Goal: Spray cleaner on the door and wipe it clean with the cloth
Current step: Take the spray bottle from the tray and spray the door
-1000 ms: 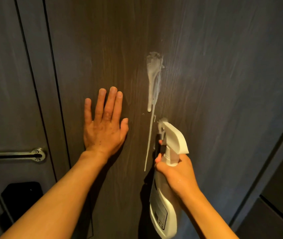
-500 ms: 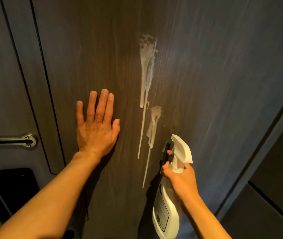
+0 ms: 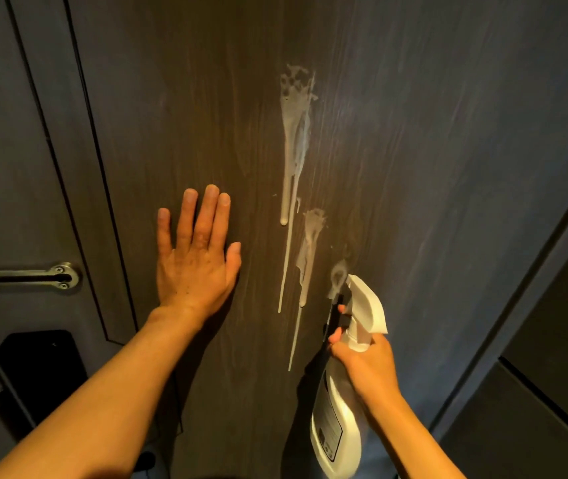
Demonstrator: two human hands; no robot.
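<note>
A dark wood-grain door (image 3: 431,150) fills the view. My left hand (image 3: 196,257) lies flat against it, fingers spread and pointing up. My right hand (image 3: 365,368) grips the neck of a white spray bottle (image 3: 338,426), a finger on its black trigger, the nozzle close to the door. White foam (image 3: 294,133) runs down the door in long drips. Below it sits a second foam patch (image 3: 312,243), and a small fresh one (image 3: 339,274) is right at the nozzle. No cloth is in view.
A metal door handle (image 3: 20,278) sits at the left on a panelled door section, with a black lock plate (image 3: 40,368) under it. The door frame (image 3: 531,288) runs diagonally at the right, beside a dark floor or cabinet.
My right hand has carried the bottle lower along the door. A second foam patch and then a third small one appeared below the first. The drips have run further down. My left hand stays flat.
</note>
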